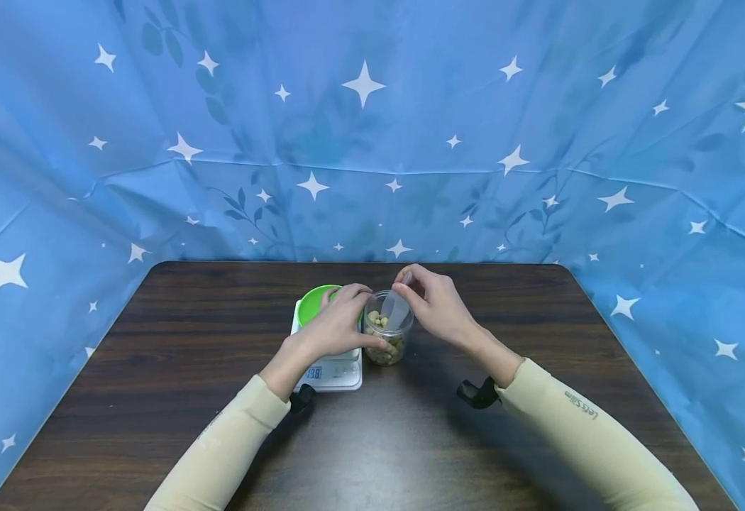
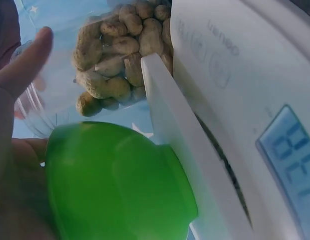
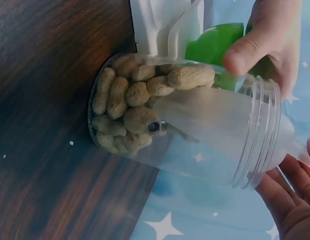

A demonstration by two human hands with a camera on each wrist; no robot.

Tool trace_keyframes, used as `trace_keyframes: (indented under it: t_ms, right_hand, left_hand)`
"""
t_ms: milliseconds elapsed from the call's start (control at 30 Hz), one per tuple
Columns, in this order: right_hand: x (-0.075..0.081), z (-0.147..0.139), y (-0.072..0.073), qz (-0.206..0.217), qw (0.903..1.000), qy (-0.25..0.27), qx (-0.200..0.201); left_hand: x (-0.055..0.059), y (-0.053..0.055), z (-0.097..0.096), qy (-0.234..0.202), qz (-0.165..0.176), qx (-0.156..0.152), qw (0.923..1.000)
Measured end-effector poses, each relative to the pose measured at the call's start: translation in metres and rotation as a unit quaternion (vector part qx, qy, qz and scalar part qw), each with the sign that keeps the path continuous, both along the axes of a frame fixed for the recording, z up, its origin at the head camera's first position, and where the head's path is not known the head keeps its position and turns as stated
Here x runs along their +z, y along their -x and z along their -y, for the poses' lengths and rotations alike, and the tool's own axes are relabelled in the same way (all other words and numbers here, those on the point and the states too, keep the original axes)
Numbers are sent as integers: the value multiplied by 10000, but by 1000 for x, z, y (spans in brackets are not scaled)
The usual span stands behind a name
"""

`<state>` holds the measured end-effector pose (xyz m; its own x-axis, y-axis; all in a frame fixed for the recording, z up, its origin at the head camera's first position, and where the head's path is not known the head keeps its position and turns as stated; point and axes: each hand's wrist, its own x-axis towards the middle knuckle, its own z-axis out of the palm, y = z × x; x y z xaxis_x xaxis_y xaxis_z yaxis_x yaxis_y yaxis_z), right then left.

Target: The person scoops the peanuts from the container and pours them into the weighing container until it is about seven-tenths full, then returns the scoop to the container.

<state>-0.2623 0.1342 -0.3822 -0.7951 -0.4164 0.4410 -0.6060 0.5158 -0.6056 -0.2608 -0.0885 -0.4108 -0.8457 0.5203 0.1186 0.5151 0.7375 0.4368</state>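
Note:
A clear plastic jar (image 1: 401, 349) with a threaded rim stands on the table, its lower part filled with unshelled peanuts (image 3: 138, 93). My left hand (image 1: 340, 321) holds the jar near its top, thumb along the near side and fingers toward the back of the rim. Between thumb and fingers of my right hand (image 1: 438, 304) is the handle of a translucent white scoop (image 3: 210, 120). Its blade dips through the jar's mouth down to the peanuts. Just left of the jar, a green bowl (image 1: 311, 305) sits on a white kitchen scale (image 1: 339, 380), partly covered by my left hand.
The scale's lit display (image 2: 290, 150) faces the near side and shows digits. Dark wood-grain tabletop (image 1: 219, 319) extends around the jar and scale. A blue curtain (image 1: 321, 142) with white stars hangs behind the table. Black straps (image 1: 477, 392) circle both wrists.

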Motion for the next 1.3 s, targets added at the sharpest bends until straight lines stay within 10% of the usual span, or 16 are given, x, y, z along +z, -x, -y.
trace_keyframes:
  t_ms: [667, 1300]
  right_hand:
    - [4, 17, 2, -461, 9896, -709, 1165]
    - [5, 24, 0, -641, 9870, -1296, 696]
  left_hand:
    - [1, -1, -5, -60, 184, 82, 9998]
    - [2, -2, -5, -10, 223, 88, 9997]
